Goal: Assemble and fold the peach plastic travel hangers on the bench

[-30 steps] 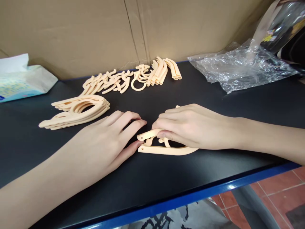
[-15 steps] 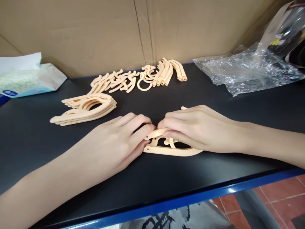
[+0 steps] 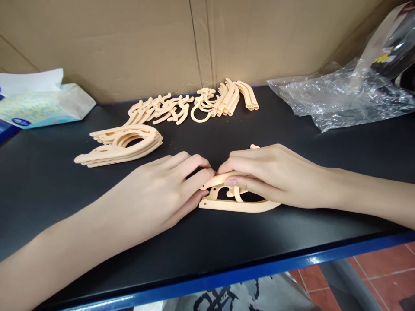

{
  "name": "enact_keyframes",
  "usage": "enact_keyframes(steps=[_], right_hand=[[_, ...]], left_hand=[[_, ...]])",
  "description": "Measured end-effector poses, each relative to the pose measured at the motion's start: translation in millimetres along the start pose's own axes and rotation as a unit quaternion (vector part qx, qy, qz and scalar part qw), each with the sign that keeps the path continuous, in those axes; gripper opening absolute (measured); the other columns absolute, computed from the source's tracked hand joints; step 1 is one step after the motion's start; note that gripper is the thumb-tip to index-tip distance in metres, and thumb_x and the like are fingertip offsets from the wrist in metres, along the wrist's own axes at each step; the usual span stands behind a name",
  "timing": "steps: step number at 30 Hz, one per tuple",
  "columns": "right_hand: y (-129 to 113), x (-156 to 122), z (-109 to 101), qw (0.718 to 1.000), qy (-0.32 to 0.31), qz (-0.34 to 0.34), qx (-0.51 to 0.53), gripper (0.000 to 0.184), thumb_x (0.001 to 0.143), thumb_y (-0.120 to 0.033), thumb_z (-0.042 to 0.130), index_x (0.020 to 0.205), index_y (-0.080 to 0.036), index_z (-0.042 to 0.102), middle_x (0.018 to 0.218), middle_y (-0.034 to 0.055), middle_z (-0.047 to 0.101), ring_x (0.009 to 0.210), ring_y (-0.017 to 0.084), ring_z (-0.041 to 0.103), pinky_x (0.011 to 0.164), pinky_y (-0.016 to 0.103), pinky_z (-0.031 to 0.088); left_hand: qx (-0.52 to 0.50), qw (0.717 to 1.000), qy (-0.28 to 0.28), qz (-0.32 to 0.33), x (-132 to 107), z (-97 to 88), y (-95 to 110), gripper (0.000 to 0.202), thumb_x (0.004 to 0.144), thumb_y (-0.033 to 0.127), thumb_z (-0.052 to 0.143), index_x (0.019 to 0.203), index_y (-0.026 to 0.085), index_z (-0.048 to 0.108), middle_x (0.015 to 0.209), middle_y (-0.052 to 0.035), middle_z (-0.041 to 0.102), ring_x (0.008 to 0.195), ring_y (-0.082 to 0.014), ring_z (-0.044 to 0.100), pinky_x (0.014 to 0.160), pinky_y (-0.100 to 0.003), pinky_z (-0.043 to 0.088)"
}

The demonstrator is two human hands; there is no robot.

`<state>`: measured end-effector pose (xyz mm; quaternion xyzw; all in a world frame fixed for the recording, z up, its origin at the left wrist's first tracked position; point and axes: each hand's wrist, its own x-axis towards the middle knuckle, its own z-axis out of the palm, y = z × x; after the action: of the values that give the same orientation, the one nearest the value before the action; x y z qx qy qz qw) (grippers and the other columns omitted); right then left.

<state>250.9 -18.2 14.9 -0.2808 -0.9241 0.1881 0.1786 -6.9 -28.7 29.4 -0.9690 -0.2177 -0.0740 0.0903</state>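
A peach plastic hanger piece (image 3: 241,205) lies on the black tabletop (image 3: 207,242) near the front edge, with a second curved strip raised above it. My right hand (image 3: 275,175) covers its right half, thumb and fingers pinched on the raised strip. My left hand (image 3: 162,196) meets it from the left, fingertips curled against the piece's left end. What lies under both palms is hidden.
A stack of assembled peach hangers (image 3: 121,144) sits behind my left hand. Loose hooks and curved strips (image 3: 194,103) lie along the cardboard back wall (image 3: 162,43). A tissue pack (image 3: 42,106) is far left, crumpled clear plastic bags (image 3: 340,97) far right. The blue table edge (image 3: 259,270) runs in front.
My left hand has slid right and curled its fingers onto the left end of the hanger piece. The right hand keeps its hold. The view has shifted a little to the left.
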Motion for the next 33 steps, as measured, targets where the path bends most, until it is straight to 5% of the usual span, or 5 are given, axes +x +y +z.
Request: enact_keyframes(steps=[33], right_hand=[[2.8,1.7,-3.8,0.999,-0.038,0.005,0.021,0.027,0.111,-0.035,0.046,0.107,-0.019,0.068,0.095,0.0013,0.07,0.075,0.012,0.06,0.069,0.027,0.038]], left_hand=[[0.042,0.999,-0.012,-0.009,1.8,0.5,6.0,0.037,0.111,0.023,0.033,0.118,0.012,0.067,0.117,-0.0138,0.071,0.096,-0.0282,0.069,0.079,-0.041,0.054]])
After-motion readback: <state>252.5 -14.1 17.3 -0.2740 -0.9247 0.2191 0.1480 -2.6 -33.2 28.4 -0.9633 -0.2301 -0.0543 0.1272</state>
